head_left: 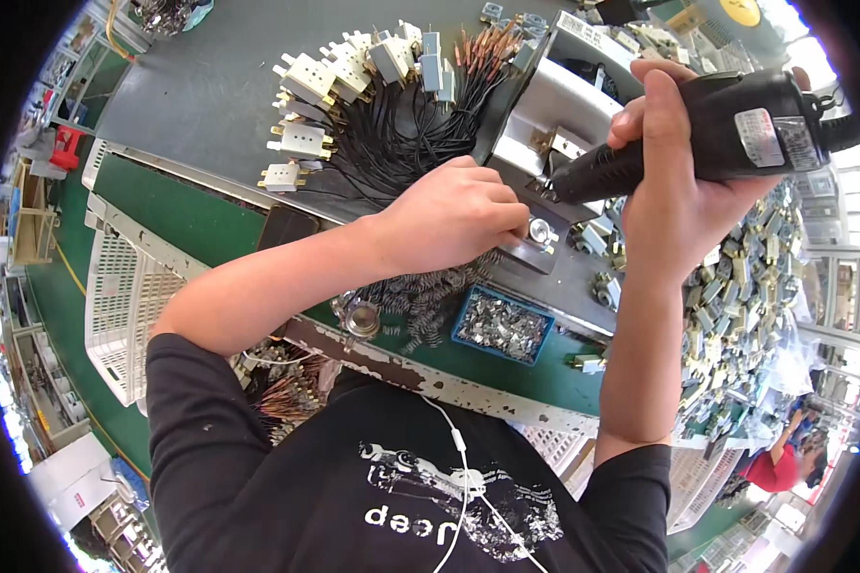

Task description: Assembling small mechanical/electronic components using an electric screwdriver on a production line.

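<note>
My right hand is wrapped round a black electric screwdriver, which points left and down. Its tip is at a small metal fixture, close to a pale plug part seated there. My left hand is closed at the fixture's near left side, beside a round metal piece. Its fingertips are turned away, so what they pinch, if anything, is hidden. Beyond my left forearm lies a bundle of black cords ending in white and grey plugs, with bare copper ends at the far side.
Near my left forearm lie many loose springs and a round metal cup. A blue tray holds small metal parts. Plug pieces are heaped on the right. White crates stand at left; another person is far right.
</note>
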Demonstrator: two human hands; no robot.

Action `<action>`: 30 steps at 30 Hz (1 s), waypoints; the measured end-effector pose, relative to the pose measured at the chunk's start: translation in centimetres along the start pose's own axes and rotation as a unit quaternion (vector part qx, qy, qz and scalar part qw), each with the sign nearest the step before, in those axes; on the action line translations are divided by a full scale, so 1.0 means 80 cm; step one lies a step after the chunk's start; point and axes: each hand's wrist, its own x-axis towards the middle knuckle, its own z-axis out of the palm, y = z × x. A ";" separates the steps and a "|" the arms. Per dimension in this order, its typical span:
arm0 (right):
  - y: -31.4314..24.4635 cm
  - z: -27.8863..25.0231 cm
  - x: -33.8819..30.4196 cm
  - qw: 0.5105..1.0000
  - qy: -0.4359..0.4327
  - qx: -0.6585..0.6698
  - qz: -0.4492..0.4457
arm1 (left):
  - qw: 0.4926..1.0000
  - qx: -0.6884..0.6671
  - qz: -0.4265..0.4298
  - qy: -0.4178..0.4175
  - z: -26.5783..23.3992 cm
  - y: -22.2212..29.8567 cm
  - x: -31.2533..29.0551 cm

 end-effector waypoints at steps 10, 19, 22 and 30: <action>-0.029 -0.019 -0.027 0.998 0.032 0.027 0.046 | 1.000 0.020 -0.014 -0.002 0.023 -0.008 0.005; -0.005 -0.012 -0.033 0.999 0.016 -0.003 0.034 | 0.997 -0.080 -0.022 0.008 0.022 -0.014 0.005; 0.004 -0.010 -0.038 0.998 0.030 0.026 0.041 | 0.997 -0.078 -0.023 0.004 0.022 -0.014 0.006; 0.009 0.010 -0.025 0.996 -0.016 0.039 0.076 | 0.997 -0.075 -0.022 0.015 0.026 -0.014 0.002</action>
